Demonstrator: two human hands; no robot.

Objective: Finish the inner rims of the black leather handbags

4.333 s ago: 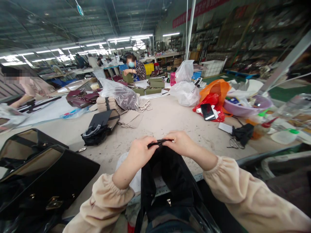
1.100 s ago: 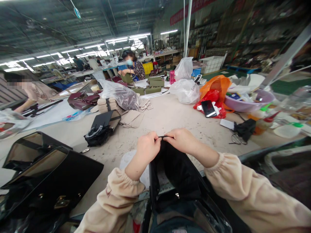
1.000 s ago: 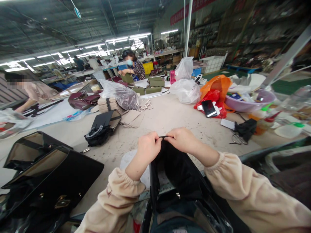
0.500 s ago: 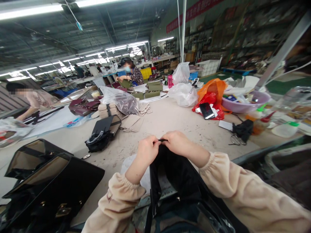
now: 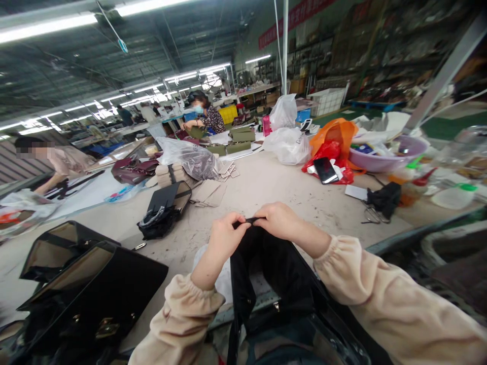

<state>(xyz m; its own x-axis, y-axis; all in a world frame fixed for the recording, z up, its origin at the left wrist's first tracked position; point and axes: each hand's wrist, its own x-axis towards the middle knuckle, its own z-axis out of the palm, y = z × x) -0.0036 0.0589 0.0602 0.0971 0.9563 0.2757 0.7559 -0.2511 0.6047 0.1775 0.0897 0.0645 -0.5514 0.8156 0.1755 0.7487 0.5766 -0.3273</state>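
A black bag piece of soft material hangs toward my lap over the table's front edge, with a small shiny metal fitting on it. My left hand pinches its upper edge between thumb and fingers. Close beside it, my right hand grips the same edge. A short stretch of the black edge shows between the two sets of fingertips. The lower part of the piece runs out of view at the bottom. To the left, black bags with tan insides and a metal clasp lie on the table.
Beyond my hands lie a black folded piece, beige cards and a clear plastic bag. On the right are a phone, a purple basin, scissors and bottles. Two people work across the tables.
My left hand has shifted slightly left along the edge, so more of the black edge shows between my hands. My right hand keeps its grip. The camera view has moved a little.
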